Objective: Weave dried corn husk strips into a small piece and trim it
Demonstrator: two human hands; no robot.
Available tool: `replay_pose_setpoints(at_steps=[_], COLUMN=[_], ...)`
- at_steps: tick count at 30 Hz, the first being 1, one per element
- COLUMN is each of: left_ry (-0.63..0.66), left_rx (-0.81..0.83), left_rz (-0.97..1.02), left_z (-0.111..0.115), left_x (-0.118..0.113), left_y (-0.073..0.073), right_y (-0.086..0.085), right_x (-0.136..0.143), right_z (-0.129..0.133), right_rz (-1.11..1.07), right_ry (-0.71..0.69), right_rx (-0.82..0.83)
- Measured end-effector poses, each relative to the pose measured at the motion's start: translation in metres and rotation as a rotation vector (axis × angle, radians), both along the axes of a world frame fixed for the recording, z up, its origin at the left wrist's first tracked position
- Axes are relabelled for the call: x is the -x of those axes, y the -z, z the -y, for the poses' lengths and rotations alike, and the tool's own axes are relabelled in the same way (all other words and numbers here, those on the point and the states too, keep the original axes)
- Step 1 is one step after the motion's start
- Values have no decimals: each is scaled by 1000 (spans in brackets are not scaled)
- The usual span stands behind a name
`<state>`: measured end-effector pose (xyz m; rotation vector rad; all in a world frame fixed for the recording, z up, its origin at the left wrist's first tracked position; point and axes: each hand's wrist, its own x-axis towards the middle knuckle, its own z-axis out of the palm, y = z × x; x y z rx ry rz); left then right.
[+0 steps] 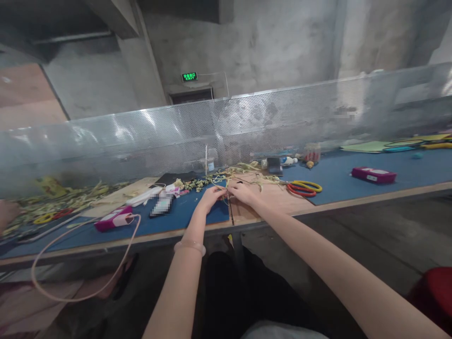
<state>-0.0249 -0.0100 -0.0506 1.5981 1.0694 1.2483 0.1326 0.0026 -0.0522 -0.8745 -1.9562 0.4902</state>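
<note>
My left hand point(213, 197) and my right hand point(242, 192) meet over the table's near part, fingers closed together. Between their fingertips is a thin pale strand point(226, 201), partly hidden by the fingers; its exact kind is too small to tell. Just beyond the hands lie loose yellow-green strips point(243, 168) and a heap of small knotted green pieces point(197, 184). To the right of my right hand rest scissors with red and yellow handles point(304, 187). A phone point(162, 205) lies left of my left hand.
A magenta power bank point(113, 219) has a pink cable point(83, 298) looping below the table edge. Another magenta box point(373, 174) lies at right. A perforated metal screen point(247, 113) runs behind the table. A co-worker's hand point(7, 214) shows at far left.
</note>
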Motion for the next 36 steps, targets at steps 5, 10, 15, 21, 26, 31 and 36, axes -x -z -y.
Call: replay_pose_setpoints(at_steps=[5,10,15,21,26,31,36], left_ry=[-10,-10,-27,-56,-89,-34,30], left_rx=[54,72,51,-18,-27,8,9], left_rz=[76,149,107,88,52,38,43], left_z=[5,9,9,4,2,4,5], left_x=[-1,-3,-3,-3,-2,-2,-2], left_y=[-4,-7,-5,-2,-1,-1,-1], right_y=[2,4,1,3,7,-6,-31], right_x=[1,4,3,2,0,-5,9], right_z=[-4,-3,2,1,-5,-12,-13], right_rz=[38,45,58,58,35,-56,90], right_ry=[43,104,115,157,224,324,265], right_rx=[-36,-86,-134,-175,-198,-233,-222])
